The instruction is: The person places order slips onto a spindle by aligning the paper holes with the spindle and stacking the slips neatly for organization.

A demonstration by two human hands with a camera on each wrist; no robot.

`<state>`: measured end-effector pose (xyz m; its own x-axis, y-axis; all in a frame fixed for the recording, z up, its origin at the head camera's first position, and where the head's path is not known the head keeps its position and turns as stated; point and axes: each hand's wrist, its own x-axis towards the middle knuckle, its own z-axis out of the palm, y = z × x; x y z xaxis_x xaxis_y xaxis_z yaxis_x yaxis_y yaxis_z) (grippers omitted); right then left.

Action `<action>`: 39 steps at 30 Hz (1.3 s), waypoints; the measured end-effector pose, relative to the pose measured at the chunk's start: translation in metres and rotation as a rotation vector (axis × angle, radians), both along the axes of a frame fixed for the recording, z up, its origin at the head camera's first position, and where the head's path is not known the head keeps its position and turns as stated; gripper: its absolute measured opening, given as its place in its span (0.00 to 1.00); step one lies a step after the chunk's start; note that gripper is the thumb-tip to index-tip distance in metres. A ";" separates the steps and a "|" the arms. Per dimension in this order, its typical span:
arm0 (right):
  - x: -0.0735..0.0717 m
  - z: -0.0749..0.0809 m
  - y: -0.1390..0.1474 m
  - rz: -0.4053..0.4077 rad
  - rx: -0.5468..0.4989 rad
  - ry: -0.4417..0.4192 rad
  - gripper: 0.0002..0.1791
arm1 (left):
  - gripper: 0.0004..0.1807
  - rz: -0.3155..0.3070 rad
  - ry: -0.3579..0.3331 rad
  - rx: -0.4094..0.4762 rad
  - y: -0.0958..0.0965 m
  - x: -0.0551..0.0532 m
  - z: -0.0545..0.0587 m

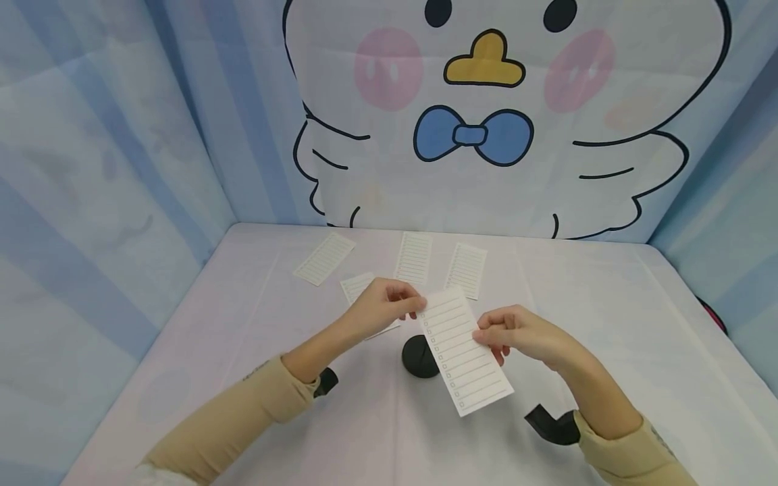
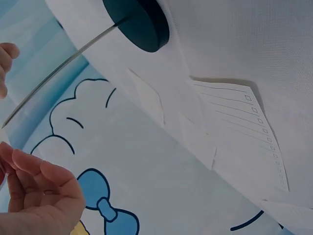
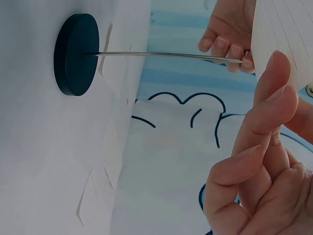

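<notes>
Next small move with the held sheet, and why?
Probably bring the sheet over the tip of the metal spike: the left hand and right hand both pinch the sheet, and the spike rises from its black base, tip bare in the right wrist view.

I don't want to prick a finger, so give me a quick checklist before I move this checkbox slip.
1. Grip on checkbox slip: ok; left hand pinches its upper-left corner, right hand its right edge.
2. Black base flat on tabletop: ok.
3. Metal spike bare of paper: ok.
4. Left fingers clear of spike's tip: cannot tell; they look close in the right wrist view.
5. Other slips apart from base: ok.
</notes>
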<state>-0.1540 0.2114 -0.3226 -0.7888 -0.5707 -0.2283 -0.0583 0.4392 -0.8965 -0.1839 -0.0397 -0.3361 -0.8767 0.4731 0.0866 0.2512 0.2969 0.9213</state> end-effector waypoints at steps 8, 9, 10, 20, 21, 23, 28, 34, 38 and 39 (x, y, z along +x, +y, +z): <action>-0.003 -0.005 0.004 0.021 0.019 -0.011 0.13 | 0.10 -0.027 -0.119 -0.029 -0.001 -0.002 -0.003; -0.003 -0.006 0.004 0.024 0.019 -0.010 0.13 | 0.10 -0.029 -0.127 -0.029 -0.001 -0.003 -0.003; -0.004 -0.006 0.004 0.025 0.021 -0.012 0.13 | 0.10 -0.031 -0.134 -0.027 -0.001 -0.003 -0.003; -0.007 -0.010 0.005 0.029 0.017 -0.013 0.13 | 0.12 -0.040 -0.164 -0.034 -0.001 -0.004 -0.006; -0.007 -0.010 0.005 0.033 0.014 -0.013 0.13 | 0.12 -0.039 -0.168 -0.037 -0.001 -0.004 -0.006; -0.007 -0.010 0.005 0.040 0.012 -0.011 0.13 | 0.12 -0.036 -0.176 -0.039 -0.001 -0.004 -0.007; -0.009 -0.014 0.005 0.051 0.001 -0.016 0.12 | 0.11 -0.038 -0.193 -0.035 0.000 -0.004 -0.009; -0.012 -0.023 0.004 0.076 -0.008 -0.026 0.12 | 0.11 -0.057 -0.184 -0.047 0.001 -0.005 -0.012; -0.015 -0.029 0.002 0.086 -0.008 -0.025 0.11 | 0.11 -0.063 -0.179 -0.044 0.003 -0.005 -0.014; -0.015 -0.031 0.002 0.087 -0.006 -0.025 0.11 | 0.11 -0.065 -0.179 -0.042 0.003 -0.005 -0.015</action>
